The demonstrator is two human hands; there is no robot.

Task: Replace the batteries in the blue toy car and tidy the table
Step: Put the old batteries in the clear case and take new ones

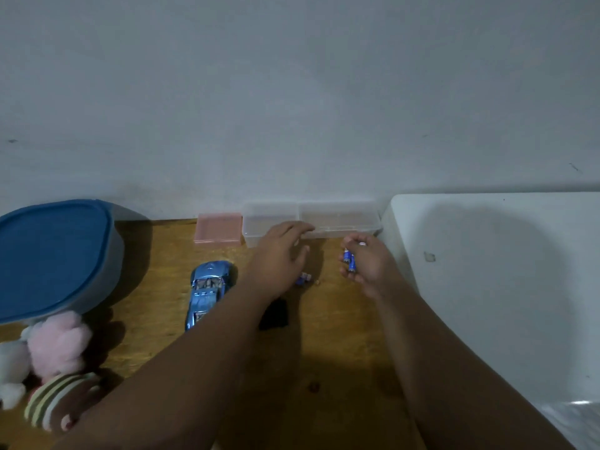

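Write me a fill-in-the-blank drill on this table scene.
1. The right hand holds blue ____.
2. The pink box stands ____ of the clear box, where the left hand reaches.
3. The toy car on the table is ____ in colour.
Missing: batteries; left; blue.

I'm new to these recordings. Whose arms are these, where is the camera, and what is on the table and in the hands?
There is no machine here. A person works with bare hands, and the single picture comes from a camera worn on their head, looking forward and down.

The right hand holds small blue batteries. The left hand reaches with fairly straight fingers to the front edge of a clear plastic box by the wall.

On the wooden table lie a blue toy car, a few loose batteries, a small black piece, a pink box, a blue-lidded container and soft toys.
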